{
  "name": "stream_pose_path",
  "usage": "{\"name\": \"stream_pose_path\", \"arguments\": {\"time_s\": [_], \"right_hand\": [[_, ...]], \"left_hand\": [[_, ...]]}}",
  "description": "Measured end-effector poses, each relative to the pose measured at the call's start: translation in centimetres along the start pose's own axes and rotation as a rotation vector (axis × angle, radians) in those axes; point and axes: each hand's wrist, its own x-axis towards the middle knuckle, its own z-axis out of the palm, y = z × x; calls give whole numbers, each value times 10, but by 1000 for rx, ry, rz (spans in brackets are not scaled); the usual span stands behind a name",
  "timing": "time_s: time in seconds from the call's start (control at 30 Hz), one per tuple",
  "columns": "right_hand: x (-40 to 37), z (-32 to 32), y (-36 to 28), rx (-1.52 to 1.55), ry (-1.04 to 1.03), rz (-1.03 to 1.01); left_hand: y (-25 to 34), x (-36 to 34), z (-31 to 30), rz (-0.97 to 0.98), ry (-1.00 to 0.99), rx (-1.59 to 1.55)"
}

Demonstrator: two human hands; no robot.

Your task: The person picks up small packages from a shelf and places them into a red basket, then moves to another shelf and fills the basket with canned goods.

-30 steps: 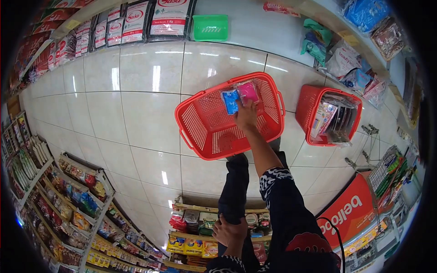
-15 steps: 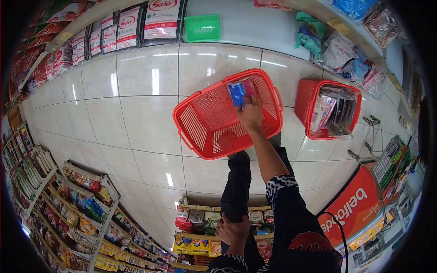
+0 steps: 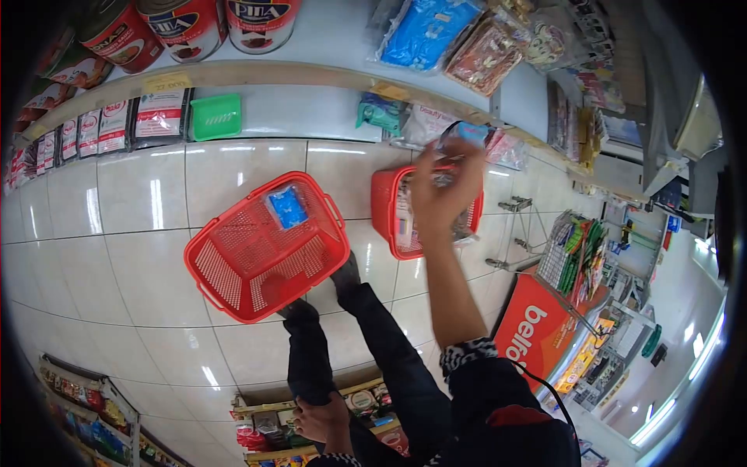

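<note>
My right hand (image 3: pixel 450 187) is raised over the second red basket (image 3: pixel 383 206), close to the low shelf with plastic-wrapped packets. Its thumb and fingers are apart but motion-blurred, and nothing shows between them. Just beyond the fingertips is a small blue packet (image 3: pixel 471 132). My left hand (image 3: pixel 323 420) rests on my leg, its fingers lying over the dark trousers. In front of my feet, the larger red basket (image 3: pixel 233 311) stands on the tiles with a blue packet in clear wrapping (image 3: pixel 287 208) inside. Flat packs partly fill the second basket, and my hand hides some of them.
A green tray (image 3: pixel 216 117) and several black-and-white packs (image 3: pixel 161 117) line the bottom shelf. Large red cans (image 3: pixel 261 23) stand above. To the right are a wire rack (image 3: pixel 521 233) and a red-orange display (image 3: pixel 521 327). Stocked shelves are behind my legs.
My right hand has let go of the blue packet inside the larger basket and moved right, over the second basket toward the shelf. My view has turned right; my left hand stays on my leg.
</note>
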Motion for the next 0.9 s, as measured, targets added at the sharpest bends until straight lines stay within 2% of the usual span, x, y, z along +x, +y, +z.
{"name": "stream_pose_path", "arguments": {"time_s": [0.03, 0.13, 0.23, 0.3, 0.47, 0.57, 0.63, 0.67, 0.73, 0.87, 0.9], "right_hand": [[31, -6, 4, -123, 66, 73], [101, 1, 39, -313, 165, 28], [133, 8, 40, -493, 41, 129], [144, 9, 35, -496, -208, 331], [146, 18, 46, -460, -153, 351], [141, 19, 62, -363, -62, 304], [136, 10, 58, -27, -34, 382], [132, 5, 55, -18, -36, 381], [125, -11, 35, 397, 114, 426], [62, -43, -20, 414, 241, 119], [31, -44, -29, 383, 160, 58]], "left_hand": [[-1, 1, 3, -10, 4, 3], [0, 0, 6, -12, 8, 8], [-1, -5, 6, -48, 20, 4], [-1, -6, 5, -23, 42, -1], [1, -7, 7, -26, 78, -20], [-2, -5, 12, -39, 62, -7], [-5, -2, 22, -28, 89, -31], [-7, -1, 24, -35, 91, -36], [-8, -1, 27, -17, 103, -46], [-2, -8, 20, -51, 117, -36], [-2, -9, 18, -34, 110, -44]]}}
